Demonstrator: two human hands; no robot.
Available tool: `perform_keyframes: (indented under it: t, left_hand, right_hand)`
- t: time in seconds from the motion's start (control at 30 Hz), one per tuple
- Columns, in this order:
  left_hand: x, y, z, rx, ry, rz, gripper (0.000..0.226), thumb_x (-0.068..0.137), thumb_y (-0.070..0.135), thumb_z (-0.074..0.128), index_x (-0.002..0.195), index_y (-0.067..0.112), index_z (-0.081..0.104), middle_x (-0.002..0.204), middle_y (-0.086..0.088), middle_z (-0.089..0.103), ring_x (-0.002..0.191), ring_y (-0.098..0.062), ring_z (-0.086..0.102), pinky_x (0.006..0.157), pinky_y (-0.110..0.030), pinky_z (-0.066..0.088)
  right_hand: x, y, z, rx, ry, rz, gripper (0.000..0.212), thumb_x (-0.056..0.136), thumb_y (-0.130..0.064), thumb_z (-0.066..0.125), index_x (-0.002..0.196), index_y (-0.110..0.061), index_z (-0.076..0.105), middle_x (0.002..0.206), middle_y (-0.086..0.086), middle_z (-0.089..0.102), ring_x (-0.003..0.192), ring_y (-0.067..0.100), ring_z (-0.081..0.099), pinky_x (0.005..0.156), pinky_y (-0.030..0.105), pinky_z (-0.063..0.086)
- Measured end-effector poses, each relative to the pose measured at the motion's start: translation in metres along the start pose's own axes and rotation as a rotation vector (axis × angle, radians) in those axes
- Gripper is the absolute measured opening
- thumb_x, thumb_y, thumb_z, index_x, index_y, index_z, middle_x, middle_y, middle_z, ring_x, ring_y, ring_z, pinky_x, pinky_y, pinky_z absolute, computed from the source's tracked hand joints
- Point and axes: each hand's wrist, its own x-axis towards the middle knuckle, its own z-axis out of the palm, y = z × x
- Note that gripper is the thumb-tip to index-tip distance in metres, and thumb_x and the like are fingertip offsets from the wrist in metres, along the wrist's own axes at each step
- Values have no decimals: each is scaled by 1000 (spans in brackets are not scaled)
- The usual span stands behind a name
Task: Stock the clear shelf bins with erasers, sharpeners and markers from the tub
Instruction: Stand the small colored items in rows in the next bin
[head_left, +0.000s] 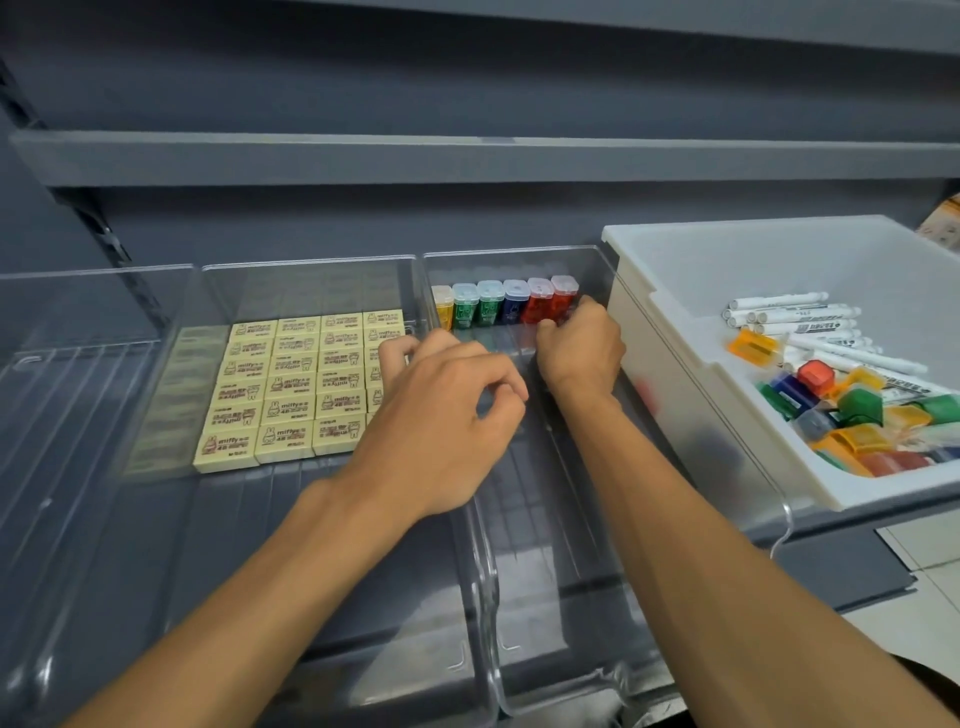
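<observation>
Pinched, as far as could be judged, the lower body of the red sharpener (564, 293) with the curled right hand (579, 348), at the right end of the sharpener row (491, 304) standing against the far wall of the right clear bin (540, 493). Held the left hand (447, 415) loosely curled above the wall between bins, nothing seen in it. Rated these light, rigid, slick plastic; tall and narrow, so tippy, and one nudge could topple the neighbours. Best gripped low on the two broad faces, not by the clear cap. Left loose sharpeners (857, 415) near and markers (795, 317) far in the tub (670, 374), right. Erasers (291, 384) gridded in the middle bin (311, 519).
</observation>
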Motion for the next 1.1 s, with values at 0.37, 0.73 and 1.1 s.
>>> perform_keyframes:
  t: [0.37, 0.73, 1.1]
  left_hand:
    - [4, 16, -6, -267, 18, -157, 17, 94, 26, 56, 97, 39, 66, 98, 24, 66, 111, 0, 52, 105, -34, 25]
    - [31, 103, -29, -150, -40, 1, 42, 95, 19, 55, 136, 25, 54, 135, 0, 56, 126, -19, 50, 100, -28, 36]
    - [87, 174, 15, -10, -450, 221, 47, 97, 30, 59, 142, 30, 44, 144, 1, 44, 125, -16, 48, 105, -32, 41]
  right_hand:
    - [-85, -2, -78, 334, -204, -425, 31, 98, -14, 46, 126, -14, 58, 115, -2, 65, 102, 10, 60, 94, 30, 49]
    - [-57, 7, -216, -134, -96, -421, 44, 95, -38, 51, 132, -14, 56, 136, 8, 57, 125, 29, 51, 105, 41, 40]
    - [3, 110, -262, -268, -170, -177, 43, 97, -40, 47, 134, -19, 54, 138, 9, 55, 125, 32, 49, 104, 41, 40]
